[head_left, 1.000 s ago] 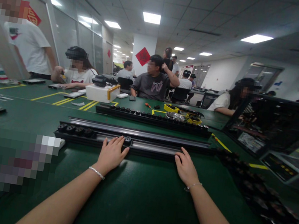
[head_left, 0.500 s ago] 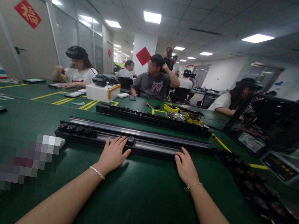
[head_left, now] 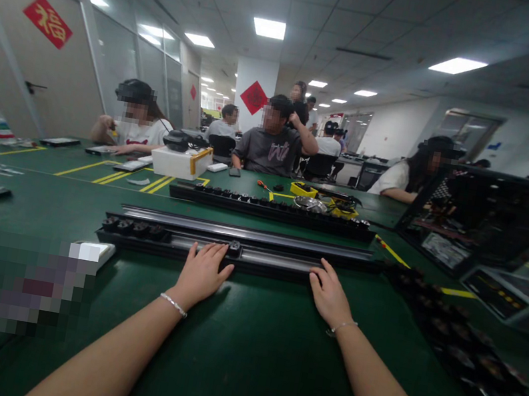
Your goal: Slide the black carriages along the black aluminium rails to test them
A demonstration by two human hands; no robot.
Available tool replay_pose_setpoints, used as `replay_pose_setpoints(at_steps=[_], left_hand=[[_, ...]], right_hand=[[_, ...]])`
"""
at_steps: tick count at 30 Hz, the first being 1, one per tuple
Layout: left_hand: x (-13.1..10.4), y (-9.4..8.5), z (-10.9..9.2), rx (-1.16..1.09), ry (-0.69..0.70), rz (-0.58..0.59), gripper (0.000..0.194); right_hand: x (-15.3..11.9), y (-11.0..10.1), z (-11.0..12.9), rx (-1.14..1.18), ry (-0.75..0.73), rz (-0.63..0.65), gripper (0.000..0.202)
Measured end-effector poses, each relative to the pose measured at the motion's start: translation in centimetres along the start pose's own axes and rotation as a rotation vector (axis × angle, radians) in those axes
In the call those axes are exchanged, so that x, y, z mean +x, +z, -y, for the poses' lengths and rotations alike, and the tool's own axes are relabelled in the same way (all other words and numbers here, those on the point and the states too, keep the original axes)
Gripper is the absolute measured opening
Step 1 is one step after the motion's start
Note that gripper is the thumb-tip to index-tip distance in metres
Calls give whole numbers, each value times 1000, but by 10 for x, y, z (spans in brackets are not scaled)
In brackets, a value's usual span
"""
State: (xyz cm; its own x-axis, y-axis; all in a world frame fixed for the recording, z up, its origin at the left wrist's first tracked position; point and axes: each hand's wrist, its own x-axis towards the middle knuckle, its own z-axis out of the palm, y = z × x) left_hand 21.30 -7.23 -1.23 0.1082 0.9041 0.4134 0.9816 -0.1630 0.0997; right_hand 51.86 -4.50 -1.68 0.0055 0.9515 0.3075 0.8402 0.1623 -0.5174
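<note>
1. Left hand (head_left: 203, 276), head view: palm down, fingers extended across the channel rail (head_left: 274, 262), thumb spread wide; I see no closed hold.
2. Black block (head_left: 234, 247): inside the rail, just beside the left fingertips, at the hand's one o'clock.
3. Right hand (head_left: 332, 297): at the left's three o'clock, at the rail; pinching or not, I cannot tell.
4. Judged step: positioning the block. Next move calls for a steady rail.
5. Forearms: left points toward one o'clock, right toward eleven.

Left hand (head_left: 201, 275) just beside black part (head_left: 234, 248), right hand (head_left: 330, 298) at black rail (head_left: 274, 262), green table (head_left: 258, 359)
</note>
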Motion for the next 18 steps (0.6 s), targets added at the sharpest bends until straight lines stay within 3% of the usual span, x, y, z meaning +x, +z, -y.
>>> replay_pose_setpoints(at_steps=[10,18], left_hand=[[0,-4,-3,-23,12,12,47],[-1,-7,-4,-3,31,30,47]], right_hand=[[-1,-3,3,-3,29,27,42],[1,1,-1,-15,-35,-10,41]])
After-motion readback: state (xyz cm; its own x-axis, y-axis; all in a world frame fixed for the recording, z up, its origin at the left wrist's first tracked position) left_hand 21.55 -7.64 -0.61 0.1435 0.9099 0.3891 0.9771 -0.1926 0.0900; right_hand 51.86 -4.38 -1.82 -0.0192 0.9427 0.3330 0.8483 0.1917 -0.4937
